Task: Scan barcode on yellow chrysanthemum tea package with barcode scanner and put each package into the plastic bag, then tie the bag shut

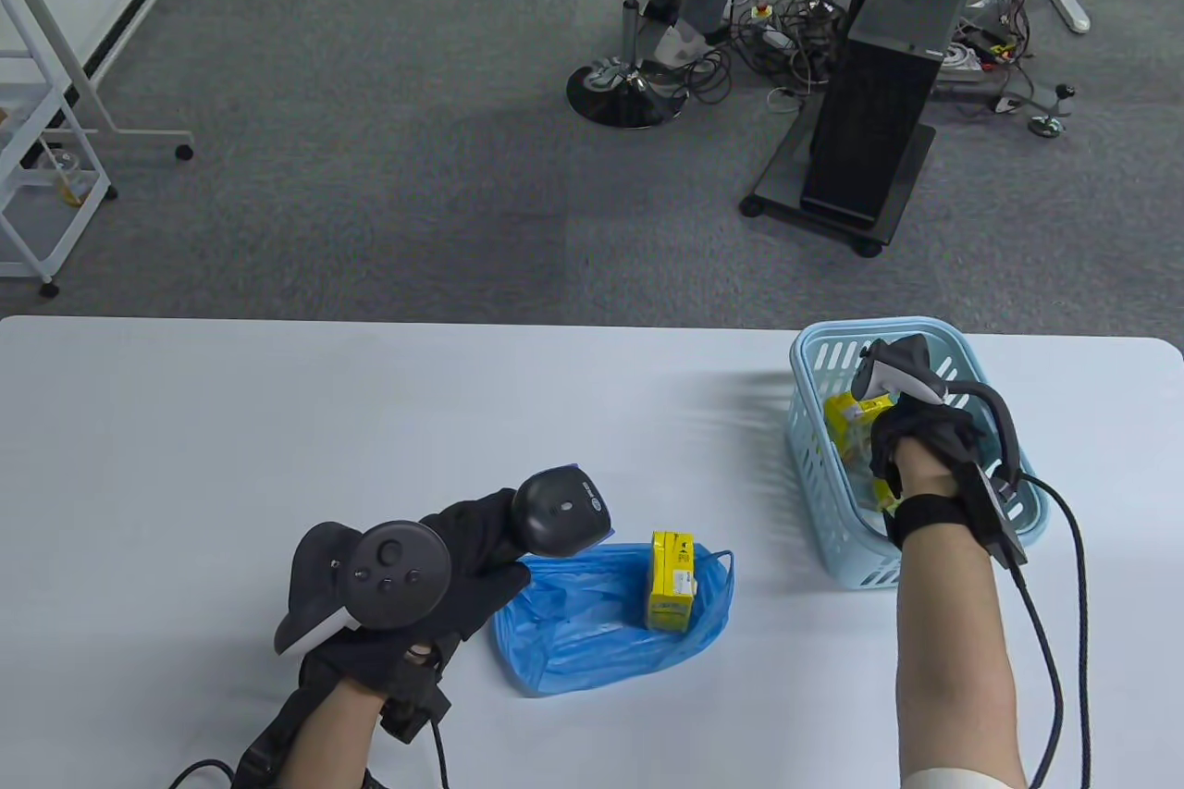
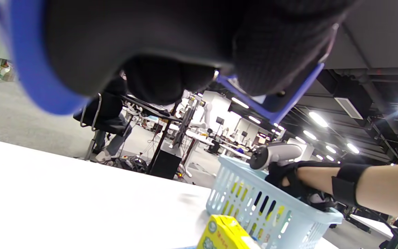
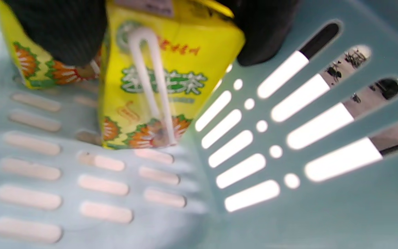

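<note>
My left hand (image 1: 462, 558) grips the black barcode scanner (image 1: 561, 513) above the left end of the blue plastic bag (image 1: 592, 632). One yellow tea package (image 1: 671, 579) lies on the bag, also low in the left wrist view as a yellow package (image 2: 225, 235). My right hand (image 1: 902, 447) reaches down into the light blue basket (image 1: 814, 382). In the right wrist view its fingers (image 3: 67, 31) hold a yellow tea package (image 3: 161, 83) with a white straw, standing on the basket floor. Another yellow package (image 3: 33, 65) sits behind it.
The basket (image 2: 254, 204) stands at the table's right side. A black cable (image 1: 1064, 604) runs from my right wrist to the front edge. Beyond the table's far edge are an office chair (image 1: 629, 12) and a black computer tower (image 1: 879, 104).
</note>
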`<state>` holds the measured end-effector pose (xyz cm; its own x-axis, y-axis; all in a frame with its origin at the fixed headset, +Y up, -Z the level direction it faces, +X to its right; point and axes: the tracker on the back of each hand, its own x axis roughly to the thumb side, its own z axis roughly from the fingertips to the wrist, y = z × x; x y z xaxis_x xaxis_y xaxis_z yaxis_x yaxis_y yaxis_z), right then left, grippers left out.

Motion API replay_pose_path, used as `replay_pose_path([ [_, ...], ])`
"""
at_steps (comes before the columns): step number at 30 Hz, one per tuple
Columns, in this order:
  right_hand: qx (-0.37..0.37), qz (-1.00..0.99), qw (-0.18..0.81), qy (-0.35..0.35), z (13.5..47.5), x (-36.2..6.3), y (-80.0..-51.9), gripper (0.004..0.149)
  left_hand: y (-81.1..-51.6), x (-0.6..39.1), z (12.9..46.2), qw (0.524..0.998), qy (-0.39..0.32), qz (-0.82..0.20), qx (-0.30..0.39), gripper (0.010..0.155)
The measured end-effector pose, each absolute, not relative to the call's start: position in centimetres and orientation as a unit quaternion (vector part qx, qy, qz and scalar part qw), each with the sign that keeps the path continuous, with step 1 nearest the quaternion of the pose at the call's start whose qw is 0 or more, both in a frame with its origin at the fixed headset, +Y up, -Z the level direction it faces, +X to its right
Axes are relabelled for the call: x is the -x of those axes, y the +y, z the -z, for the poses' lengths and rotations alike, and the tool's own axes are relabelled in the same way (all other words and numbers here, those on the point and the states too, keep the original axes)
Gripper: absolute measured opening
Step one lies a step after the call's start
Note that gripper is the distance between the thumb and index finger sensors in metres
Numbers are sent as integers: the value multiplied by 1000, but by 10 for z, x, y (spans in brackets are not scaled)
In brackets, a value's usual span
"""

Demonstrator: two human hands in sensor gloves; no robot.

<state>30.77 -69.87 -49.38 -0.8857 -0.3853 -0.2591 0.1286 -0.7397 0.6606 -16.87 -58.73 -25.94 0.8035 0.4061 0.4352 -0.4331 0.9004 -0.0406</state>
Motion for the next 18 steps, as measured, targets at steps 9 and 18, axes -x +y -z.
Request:
replay_pose_path([
  [9, -146, 955, 114, -233, 487, -297, -679, 65, -587, 168, 259, 949, -228, -217, -31, 62],
  [18, -119, 976, 61, -170, 463, -295, -617, 64, -591, 152, 257, 949, -249, -192, -33, 62],
])
